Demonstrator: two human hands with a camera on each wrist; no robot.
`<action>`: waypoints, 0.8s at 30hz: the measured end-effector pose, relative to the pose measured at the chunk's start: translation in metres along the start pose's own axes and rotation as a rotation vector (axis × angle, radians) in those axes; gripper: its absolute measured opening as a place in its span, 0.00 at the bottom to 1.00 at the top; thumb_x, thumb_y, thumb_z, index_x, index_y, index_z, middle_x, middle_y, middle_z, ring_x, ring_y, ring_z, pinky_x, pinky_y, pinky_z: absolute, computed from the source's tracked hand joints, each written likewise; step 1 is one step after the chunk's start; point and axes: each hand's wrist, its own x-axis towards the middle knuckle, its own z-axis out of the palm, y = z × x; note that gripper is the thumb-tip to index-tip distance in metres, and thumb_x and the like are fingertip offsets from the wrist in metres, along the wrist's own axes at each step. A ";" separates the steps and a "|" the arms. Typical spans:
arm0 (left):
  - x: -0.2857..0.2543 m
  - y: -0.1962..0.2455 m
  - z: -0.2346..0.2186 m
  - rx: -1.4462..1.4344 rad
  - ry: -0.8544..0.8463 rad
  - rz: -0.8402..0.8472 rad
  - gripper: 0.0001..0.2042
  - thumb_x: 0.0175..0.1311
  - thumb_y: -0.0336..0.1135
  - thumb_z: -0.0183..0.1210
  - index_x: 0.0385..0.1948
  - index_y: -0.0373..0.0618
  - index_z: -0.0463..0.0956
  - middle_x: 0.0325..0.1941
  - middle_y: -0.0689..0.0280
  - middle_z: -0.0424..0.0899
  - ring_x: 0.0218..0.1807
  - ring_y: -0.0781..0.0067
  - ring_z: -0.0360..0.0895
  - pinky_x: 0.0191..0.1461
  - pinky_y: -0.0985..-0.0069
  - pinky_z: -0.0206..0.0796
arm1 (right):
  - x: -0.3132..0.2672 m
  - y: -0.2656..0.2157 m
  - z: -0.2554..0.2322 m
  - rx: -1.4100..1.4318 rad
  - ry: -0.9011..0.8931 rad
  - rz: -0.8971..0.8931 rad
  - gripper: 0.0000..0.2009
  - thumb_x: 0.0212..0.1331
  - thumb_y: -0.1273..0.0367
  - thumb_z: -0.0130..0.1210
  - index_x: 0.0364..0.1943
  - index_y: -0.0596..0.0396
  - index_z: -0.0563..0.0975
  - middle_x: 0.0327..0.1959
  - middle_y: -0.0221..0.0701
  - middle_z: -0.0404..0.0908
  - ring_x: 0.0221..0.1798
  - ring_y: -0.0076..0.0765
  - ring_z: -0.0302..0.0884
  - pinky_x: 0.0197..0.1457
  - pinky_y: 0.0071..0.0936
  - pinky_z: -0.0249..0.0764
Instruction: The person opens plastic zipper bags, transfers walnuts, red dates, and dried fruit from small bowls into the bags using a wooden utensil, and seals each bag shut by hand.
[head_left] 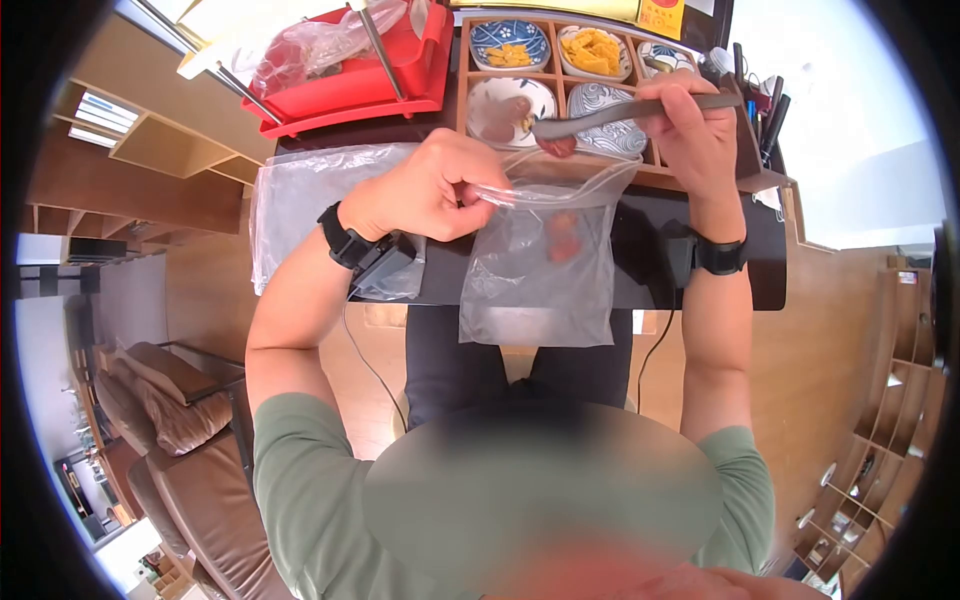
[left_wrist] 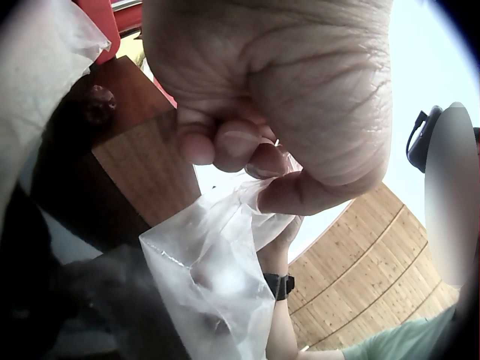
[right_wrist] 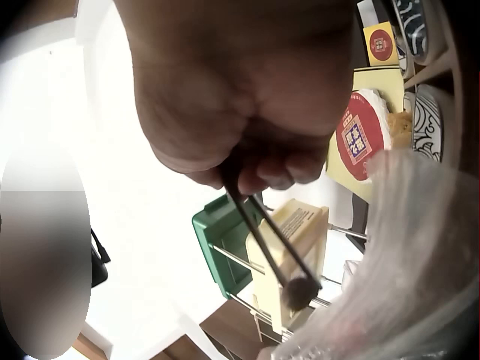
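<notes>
My left hand [head_left: 445,185] pinches the rim of a clear plastic bag [head_left: 535,300], which hangs over the table's front edge with reddish pieces [head_left: 565,238] inside. Dark tongs [head_left: 610,118] are gripped in my right hand [head_left: 690,130], their tips pointing left over the bag's mouth. Between the tips is a dark reddish round piece [right_wrist: 299,293], seen close in the right wrist view. Behind the bag, a divided wooden tray [head_left: 655,176] bears a floral dish [head_left: 482,92] with brownish pieces, a wave-patterned dish [head_left: 590,98], and dishes of yellow pieces [head_left: 592,50].
More flat clear bags [head_left: 300,200] lie on the dark table at left. A red plastic rack [head_left: 425,75] with metal rods and a crumpled bag stands behind them. Pens [head_left: 775,130] stand upright right of the tray. A brown chair [head_left: 200,480] is at left.
</notes>
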 end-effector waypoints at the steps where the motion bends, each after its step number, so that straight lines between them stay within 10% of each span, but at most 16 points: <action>1: 0.000 0.000 0.000 0.000 0.001 -0.001 0.07 0.49 0.18 0.59 0.29 0.39 0.82 0.20 0.64 0.73 0.19 0.70 0.66 0.23 0.71 0.55 | -0.003 -0.005 -0.002 0.008 -0.019 0.019 0.10 0.74 0.69 0.56 0.41 0.61 0.84 0.29 0.24 0.79 0.31 0.15 0.70 0.31 0.18 0.64; 24: -0.003 -0.001 -0.001 0.007 -0.005 -0.010 0.08 0.51 0.18 0.60 0.29 0.41 0.84 0.21 0.68 0.72 0.20 0.74 0.66 0.23 0.74 0.53 | 0.003 -0.017 -0.017 -0.256 -0.430 0.190 0.07 0.63 0.76 0.56 0.38 0.62 0.86 0.34 0.26 0.84 0.39 0.19 0.76 0.43 0.21 0.70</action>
